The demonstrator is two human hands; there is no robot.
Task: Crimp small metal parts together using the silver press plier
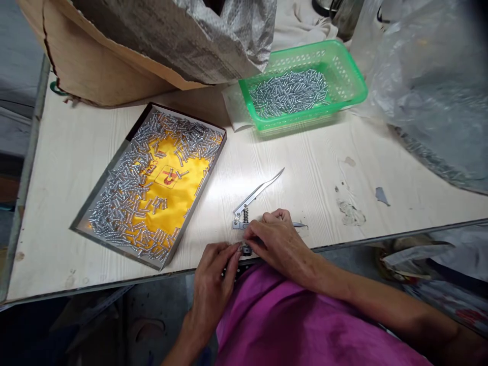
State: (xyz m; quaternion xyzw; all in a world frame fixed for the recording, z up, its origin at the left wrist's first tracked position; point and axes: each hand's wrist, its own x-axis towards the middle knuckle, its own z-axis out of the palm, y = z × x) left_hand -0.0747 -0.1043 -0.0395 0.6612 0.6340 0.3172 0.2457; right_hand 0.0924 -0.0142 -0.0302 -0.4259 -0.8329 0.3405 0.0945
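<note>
My left hand (213, 277) and my right hand (276, 241) meet at the near edge of the white table (305, 168). Their fingertips pinch together over a small dark part (246, 249) at the base of a small metal lever press (253, 201), whose handle slants up to the right. A short spring stands upright in the press. What exactly sits between my fingers is too small to name. To the left lies a shallow tray (114, 168) with a yellow bottom and several small silver springs (125, 193).
A green plastic basket (343, 66) holding more springs stands at the back. A torn cardboard box (95, 66) with a grey liner sits at the back left. A large clear plastic bag (434, 86) fills the right side. Scuff marks (351, 211) dot the tabletop.
</note>
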